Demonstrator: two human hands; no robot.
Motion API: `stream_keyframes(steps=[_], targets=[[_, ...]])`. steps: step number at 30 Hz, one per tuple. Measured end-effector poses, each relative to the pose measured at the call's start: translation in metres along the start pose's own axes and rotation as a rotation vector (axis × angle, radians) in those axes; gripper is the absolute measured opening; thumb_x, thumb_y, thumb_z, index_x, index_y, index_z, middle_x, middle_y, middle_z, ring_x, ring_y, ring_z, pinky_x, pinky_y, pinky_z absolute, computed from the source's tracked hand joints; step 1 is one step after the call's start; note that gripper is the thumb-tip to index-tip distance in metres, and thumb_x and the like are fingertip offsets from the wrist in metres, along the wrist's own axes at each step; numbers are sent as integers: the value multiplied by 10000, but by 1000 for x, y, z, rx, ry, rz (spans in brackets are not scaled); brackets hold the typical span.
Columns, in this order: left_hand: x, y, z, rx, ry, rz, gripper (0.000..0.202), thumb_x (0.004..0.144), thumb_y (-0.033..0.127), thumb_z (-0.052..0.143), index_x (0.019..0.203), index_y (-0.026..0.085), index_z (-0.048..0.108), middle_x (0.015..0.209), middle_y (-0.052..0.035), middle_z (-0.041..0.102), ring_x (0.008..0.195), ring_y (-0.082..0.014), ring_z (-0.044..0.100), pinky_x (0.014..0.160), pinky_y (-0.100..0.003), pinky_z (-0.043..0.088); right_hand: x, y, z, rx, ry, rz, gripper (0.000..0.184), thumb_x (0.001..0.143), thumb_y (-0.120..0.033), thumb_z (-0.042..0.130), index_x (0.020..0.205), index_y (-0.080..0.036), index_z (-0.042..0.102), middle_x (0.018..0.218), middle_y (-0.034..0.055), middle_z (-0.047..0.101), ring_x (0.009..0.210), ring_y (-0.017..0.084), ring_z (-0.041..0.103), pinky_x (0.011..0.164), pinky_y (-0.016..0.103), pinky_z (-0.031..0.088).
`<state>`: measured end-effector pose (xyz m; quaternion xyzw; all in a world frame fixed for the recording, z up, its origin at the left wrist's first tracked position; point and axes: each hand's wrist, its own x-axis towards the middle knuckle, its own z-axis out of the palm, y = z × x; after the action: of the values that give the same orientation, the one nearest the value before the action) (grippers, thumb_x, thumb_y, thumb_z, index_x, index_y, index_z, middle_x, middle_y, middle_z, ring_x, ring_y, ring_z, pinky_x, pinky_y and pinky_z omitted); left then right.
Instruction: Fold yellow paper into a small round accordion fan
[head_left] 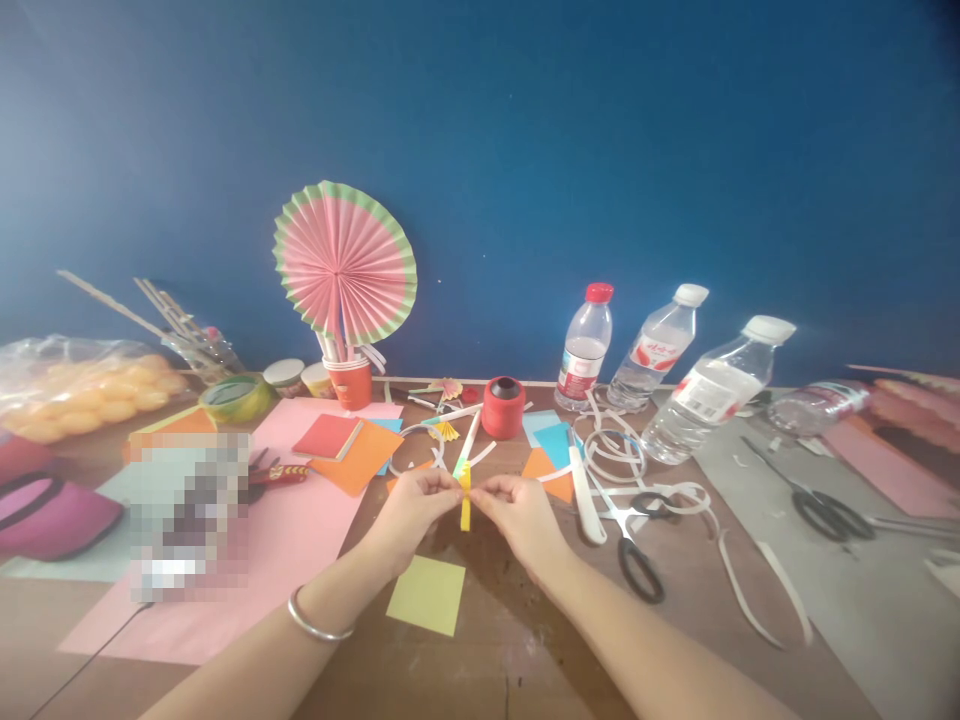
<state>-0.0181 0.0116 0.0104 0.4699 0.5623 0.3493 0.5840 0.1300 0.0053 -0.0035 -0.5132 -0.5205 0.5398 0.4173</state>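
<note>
Over the middle of the table, a narrow folded yellow paper strip (pixel 466 512) stands upright between my two hands. My left hand (pixel 420 510), with a silver bangle (pixel 319 620) on its wrist, pinches the strip from the left. From the right, my right hand (pixel 517 515) pinches it too, thumb and fingertips meeting close to the left ones. Below them a square of pale yellow paper (pixel 427 595) lies flat on the table. Just behind the hands stand a red round object with a dark top (pixel 503 407) and a whitish strip (pixel 467 443).
Scissors (pixel 637 560), a white-handled cutter (pixel 585 495) and curled white strips lie to the right. Water bottles (pixel 709 395) stand behind them. At left are pink paper (pixel 300 560), orange paper (pixel 356 458) and a paper cup (pixel 349 383) holding a pleated fan (pixel 345 265).
</note>
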Motion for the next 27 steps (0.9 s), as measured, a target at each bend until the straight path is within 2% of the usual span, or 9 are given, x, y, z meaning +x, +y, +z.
stream_keyframes(steps=[5, 10, 18, 21, 24, 27], targets=[[4, -2, -6, -67, -38, 2, 161, 675, 263, 576, 634, 138, 482, 467, 87, 312, 381, -10, 173, 387, -184, 87, 2, 6, -1, -7, -33, -20, 141, 674, -282, 582, 695, -145, 605, 468, -63, 366, 447, 60, 290, 430, 187, 232], [5, -1, -10, 4, -60, -21, 163, 681, 278, 572, 653, 140, 489, 483, 76, 360, 365, -8, 174, 380, -194, 72, 4, 10, -2, -14, -29, -27, 164, 702, -309, 547, 663, -153, 583, 486, -53, 385, 457, 66, 315, 440, 191, 244], [7, -1, -15, 111, -105, 33, 152, 684, 284, 572, 683, 135, 546, 445, 86, 310, 373, -21, 197, 384, -185, 99, 6, 13, -2, 7, -44, -24, 138, 697, -284, 545, 637, -163, 571, 492, -52, 401, 449, 64, 306, 441, 196, 241], [5, 2, -17, 145, -199, 81, 139, 682, 266, 575, 663, 131, 548, 468, 74, 349, 400, -27, 238, 398, -179, 144, 6, 11, -2, 36, -104, -26, 108, 680, -267, 569, 701, -165, 596, 532, -43, 461, 465, 67, 335, 457, 196, 260], [1, 6, -16, 164, -285, 105, 134, 704, 275, 552, 703, 141, 551, 544, 50, 423, 455, -48, 330, 437, -180, 242, 7, 11, -3, 24, -137, -65, 103, 676, -262, 582, 699, -162, 595, 571, -33, 503, 509, 77, 389, 502, 200, 299], [-2, 10, -15, 216, -285, 159, 134, 734, 276, 514, 793, 164, 554, 682, 19, 508, 600, -94, 452, 558, -209, 359, 8, 12, -4, -30, -153, -89, 135, 713, -288, 549, 670, -163, 577, 585, -28, 517, 530, 84, 412, 522, 205, 314]])
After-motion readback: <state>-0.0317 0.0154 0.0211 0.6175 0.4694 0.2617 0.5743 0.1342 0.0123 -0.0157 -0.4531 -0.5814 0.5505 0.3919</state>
